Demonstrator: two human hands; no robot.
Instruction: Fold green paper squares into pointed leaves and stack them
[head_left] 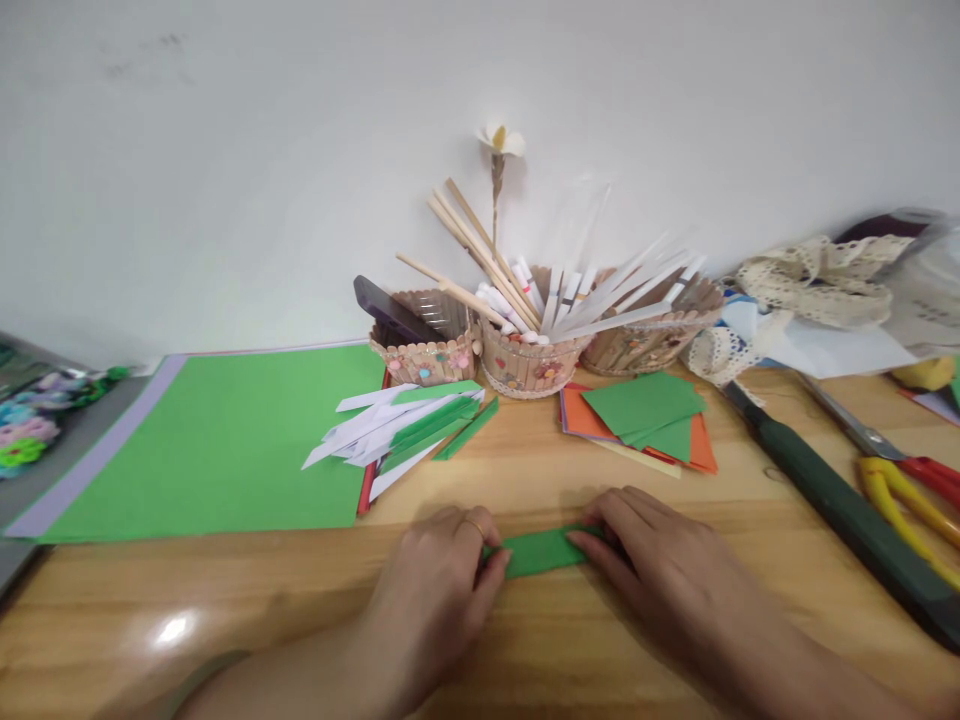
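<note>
A narrow green paper strip (541,552) lies level between my hands, just over the wooden table (300,620). Its left end is pinched between the thumb and fingers of my left hand (448,570), which wears a ring. My right hand (656,555) pinches the opposite end, thumb in front and fingers behind. Both ends of the strip are partly hidden by my fingertips. Beyond my left hand lies a loose pile of folded white and green paper strips (409,425). Behind my right hand are small green paper pieces (645,408) on top of orange ones (703,450).
Large green paper sheets (225,440) lie at left. Decorated wooden baskets (532,365) along the wall hold sticks, markers and clear glue sticks. At right are a dark green long-handled tool (847,510), scissors (889,470) with red and yellow handles, and lace ribbon (814,285).
</note>
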